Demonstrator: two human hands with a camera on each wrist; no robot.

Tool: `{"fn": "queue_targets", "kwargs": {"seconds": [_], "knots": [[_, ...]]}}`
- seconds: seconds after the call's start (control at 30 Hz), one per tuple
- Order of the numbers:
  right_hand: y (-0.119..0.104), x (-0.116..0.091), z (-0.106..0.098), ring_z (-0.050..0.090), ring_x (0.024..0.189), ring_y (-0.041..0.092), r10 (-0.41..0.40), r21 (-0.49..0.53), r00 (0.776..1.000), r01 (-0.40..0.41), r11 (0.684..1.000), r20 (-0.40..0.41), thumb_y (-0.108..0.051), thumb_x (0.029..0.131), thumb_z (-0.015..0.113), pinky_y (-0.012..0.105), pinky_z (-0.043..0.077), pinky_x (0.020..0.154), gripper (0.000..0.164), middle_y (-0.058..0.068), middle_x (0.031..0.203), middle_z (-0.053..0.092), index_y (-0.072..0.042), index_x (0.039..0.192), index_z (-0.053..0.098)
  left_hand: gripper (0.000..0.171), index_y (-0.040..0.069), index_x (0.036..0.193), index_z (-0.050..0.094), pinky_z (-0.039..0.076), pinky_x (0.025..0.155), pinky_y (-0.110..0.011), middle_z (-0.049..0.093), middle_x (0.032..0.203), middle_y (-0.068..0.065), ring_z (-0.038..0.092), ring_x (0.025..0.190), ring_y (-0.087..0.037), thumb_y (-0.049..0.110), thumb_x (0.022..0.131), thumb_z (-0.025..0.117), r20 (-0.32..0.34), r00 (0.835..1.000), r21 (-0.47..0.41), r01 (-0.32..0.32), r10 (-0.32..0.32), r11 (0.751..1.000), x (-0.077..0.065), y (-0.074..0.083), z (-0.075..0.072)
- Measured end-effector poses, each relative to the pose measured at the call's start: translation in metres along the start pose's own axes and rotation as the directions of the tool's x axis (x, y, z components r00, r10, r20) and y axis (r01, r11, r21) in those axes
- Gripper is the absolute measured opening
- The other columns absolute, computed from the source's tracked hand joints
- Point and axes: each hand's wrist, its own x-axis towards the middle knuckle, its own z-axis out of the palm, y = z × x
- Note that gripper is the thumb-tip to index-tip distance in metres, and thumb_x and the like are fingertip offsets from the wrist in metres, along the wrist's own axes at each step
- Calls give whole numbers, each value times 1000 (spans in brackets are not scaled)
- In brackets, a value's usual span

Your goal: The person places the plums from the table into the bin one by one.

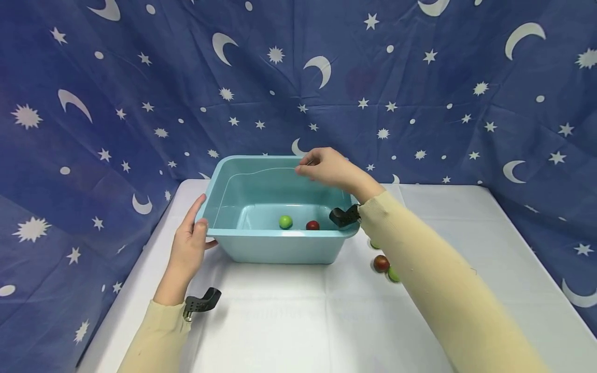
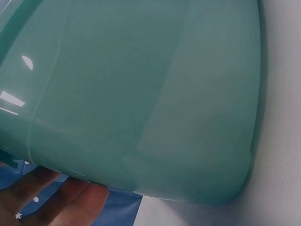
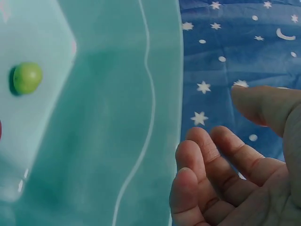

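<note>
Left hand (image 1: pixel 185 251) has the blue tub (image 1: pixel 280 248) gripped at its left rim; right hand (image 1: pixel 330 168) just hangs loosely curled by the far rim.

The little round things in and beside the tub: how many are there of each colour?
Green: 3 (inside green one, far outside green one, near outside green one)
Red: 2 (inside red one, outside red one)
Total: 5 in view; the right sleeve partly covers the outside group, so more could be hidden.
</note>
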Motion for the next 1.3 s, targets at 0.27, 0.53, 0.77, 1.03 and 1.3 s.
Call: {"fn": "queue_targets", "kwargs": {"seconds": [0.27, 0.53, 0.77, 1.03, 1.3], "knots": [[17, -24, -25, 60, 94, 22, -22, 49, 993, 28, 998, -113, -39, 91, 66, 37, 52, 81, 33, 4, 104, 64, -15, 113, 63, 51, 31, 153, 29, 58, 71, -46, 31, 151, -15, 51, 115, -45, 30, 103, 36, 12, 1000, -10, 4, -4, 1000, 0, 2, 0], [55, -53, -39, 60, 100, 23, 4, 95, 982, 14, 995, -188, -48, 89, 66, 38, 53, 83, 46, 7, 111, 63, -14, 120, 60, 49, 35, 152, 30, 58, 72, -44, 28, 153, -12, 50, 117, -43, 32, 103, 37, 13, 1000, -12, 19, -19, 1000, -2, 4, -2], [98, -81, -46, 58, 98, 21, 50, 72, 974, -35, 997, -222, -50, 90, 63, 36, 51, 83, 50, 7, 113, 63, -13, 124, 58, 49, 35, 152, 30, 59, 72, -42, 30, 152, -13, 50, 116, -42, 31, 104, 36, 18, 1000, -29, 24, -24, 999, -1, 5, -1], [147, -112, -50, 53, 106, 26, 162, 96, 962, -144, 985, -222, -55, 89, 61, 37, 50, 85, 63, 9, 124, 58, -9, 130, 52, 50, 35, 152, 29, 58, 72, -43, 31, 151, -14, 50, 116, -43, 28, 103, 34, 22, 999, -31, 27, -27, 999, 0, 5, 0], [194, -137, -51, 53, 112, 34, 240, 103, 939, -221, 970, -245, -58, 88, 60, 47, 43, 98, 69, 15, 122, 59, -6, 132, 50, 49, 36, 152, 30, 59, 71, -40, 33, 150, -14, 52, 113, -40, 30, 103, 34, 10, 1000, -16, 25, -25, 1000, -2, 6, 0]]}}
